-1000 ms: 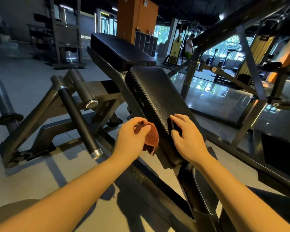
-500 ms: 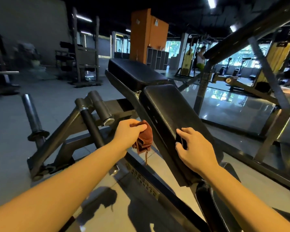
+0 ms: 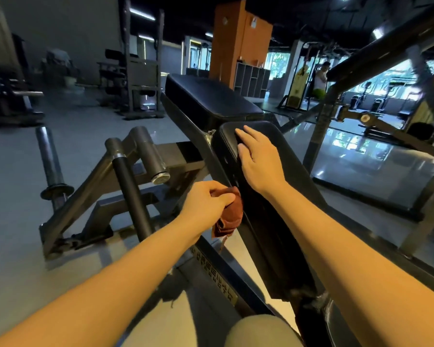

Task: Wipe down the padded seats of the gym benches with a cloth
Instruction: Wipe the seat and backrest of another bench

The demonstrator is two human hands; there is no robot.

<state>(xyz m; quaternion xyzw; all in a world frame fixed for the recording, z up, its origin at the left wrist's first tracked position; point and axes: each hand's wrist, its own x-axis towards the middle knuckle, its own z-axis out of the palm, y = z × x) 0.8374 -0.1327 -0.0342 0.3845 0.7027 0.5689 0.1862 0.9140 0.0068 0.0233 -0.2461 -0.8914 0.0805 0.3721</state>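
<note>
A: What's the risk?

B: The left hand [image 3: 206,201], fingers clamped on the bunched cloth [image 3: 229,216], holds it low at the seat pad's [image 3: 268,236] left edge. It perhaps touches only the side, so a wipe could miss the top or snag the frame [image 3: 213,274].

A: And the pad's axis?

B: Near to far, with the far end leaning left. The right hand [image 3: 258,159] lies flat on top, fingers straight and slightly apart.

Bunched rust-red cloth [image 3: 229,216] beside black padded seat [image 3: 280,134]

Left of pad [image 3: 301,156], cloth [image 3: 229,216], perhaps touching
</note>
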